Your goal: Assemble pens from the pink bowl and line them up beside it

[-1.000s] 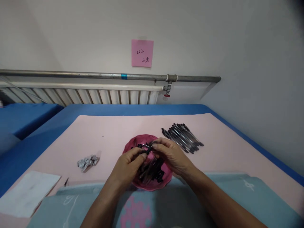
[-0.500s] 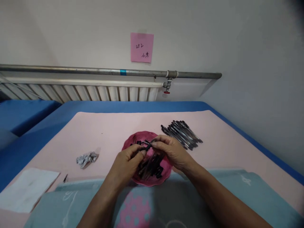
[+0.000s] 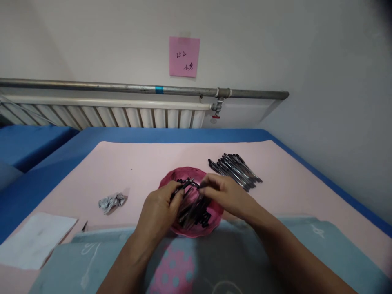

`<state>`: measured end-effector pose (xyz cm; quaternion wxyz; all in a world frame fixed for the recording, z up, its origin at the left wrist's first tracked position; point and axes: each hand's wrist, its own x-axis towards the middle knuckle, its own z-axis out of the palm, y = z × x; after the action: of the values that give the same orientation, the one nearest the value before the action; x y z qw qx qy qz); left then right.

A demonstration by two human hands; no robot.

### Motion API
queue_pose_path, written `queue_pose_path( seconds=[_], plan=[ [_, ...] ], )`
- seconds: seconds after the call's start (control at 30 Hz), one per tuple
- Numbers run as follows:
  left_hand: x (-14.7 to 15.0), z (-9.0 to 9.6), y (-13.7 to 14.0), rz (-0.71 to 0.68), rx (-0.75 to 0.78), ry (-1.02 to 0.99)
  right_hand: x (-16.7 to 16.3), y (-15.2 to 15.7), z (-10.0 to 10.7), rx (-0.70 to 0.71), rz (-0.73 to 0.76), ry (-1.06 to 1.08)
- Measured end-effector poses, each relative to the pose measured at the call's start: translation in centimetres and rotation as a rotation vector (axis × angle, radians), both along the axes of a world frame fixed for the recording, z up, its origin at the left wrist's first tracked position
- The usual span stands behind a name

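A pink bowl [image 3: 191, 234] with a wavy rim holds several black and clear pen parts [image 3: 194, 212]. My left hand [image 3: 161, 206] is over the bowl's left side, thumb and fingers closed on a dark pen part [image 3: 184, 185]. Over the right side, my right hand [image 3: 225, 194] has its thumb and forefinger pinched just above the parts. What lies between those right fingertips is blurred and partly hidden. Beyond my right hand, a bundle of clear pens with black caps [image 3: 235, 169] lies side by side on the pink mat.
Crumpled silvery paper [image 3: 112, 202] lies to the left on the pink mat [image 3: 137, 157]. A white sheet [image 3: 36, 241] and a small dark pointed piece [image 3: 85, 226] are at the near left. A blue-green cloth [image 3: 294, 232] runs along the front. Behind stand a radiator [image 3: 134, 116] and pipe [image 3: 122, 87].
My hands have drawn apart; half a second ago their fingertips met on a black pen part above the bowl. The right hand has shifted slightly right, and the view has tilted a little.
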<state>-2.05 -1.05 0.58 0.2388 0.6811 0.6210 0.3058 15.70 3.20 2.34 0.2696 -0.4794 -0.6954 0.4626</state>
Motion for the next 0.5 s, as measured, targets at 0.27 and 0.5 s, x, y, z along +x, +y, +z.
queue_pose_path(
  seconds=[0.27, 0.5],
  plan=[
    [-0.1, 0.2, 0.0, 0.031, -0.021, 0.018, -0.1, -1.3, 0.1, 0.228, 0.423, -0.536],
    [-0.1, 0.1, 0.0, 0.028, -0.033, 0.034, 0.0, -0.7, -0.8, 0.303, 0.430, -0.493]
  ],
)
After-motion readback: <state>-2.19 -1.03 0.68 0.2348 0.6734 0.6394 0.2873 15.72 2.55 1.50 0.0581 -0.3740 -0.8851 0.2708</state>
